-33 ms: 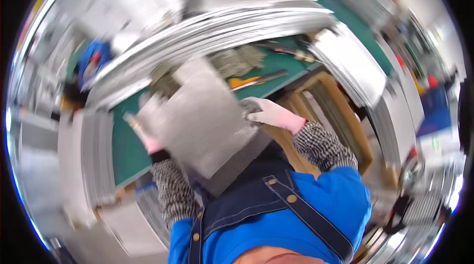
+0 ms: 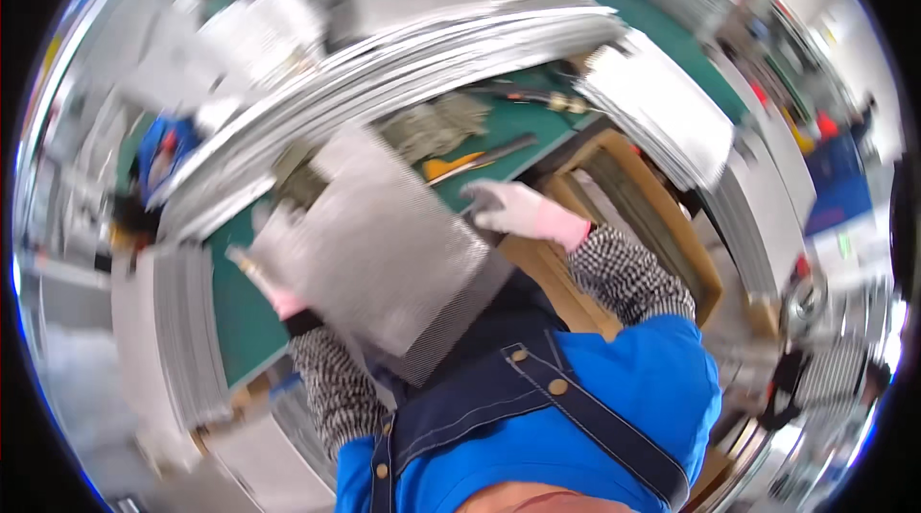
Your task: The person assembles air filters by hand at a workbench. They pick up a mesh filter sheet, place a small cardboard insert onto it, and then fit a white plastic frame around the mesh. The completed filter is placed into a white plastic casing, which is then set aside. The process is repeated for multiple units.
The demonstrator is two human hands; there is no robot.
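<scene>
Head view: the left hand (image 2: 267, 281) is gripping the mesh sheet (image 2: 384, 244) by its left side, before the dark apron (image 2: 451, 398). At the sheet's right edge the right hand (image 2: 513, 208) is curling its fingers; whether they're pinching it, I can't tell. Beyond the sheet, a yellow-handled tool (image 2: 443, 168) is lying on the green table (image 2: 235, 321); right of it, a cardboard box (image 2: 708, 273) is standing open.

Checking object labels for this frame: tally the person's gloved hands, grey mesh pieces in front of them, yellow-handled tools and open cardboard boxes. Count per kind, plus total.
Left hand and right hand, gloved: 2
Grey mesh piece: 1 (counted as one; can't tell if layered)
Yellow-handled tool: 1
Open cardboard box: 1
Total: 5
</scene>
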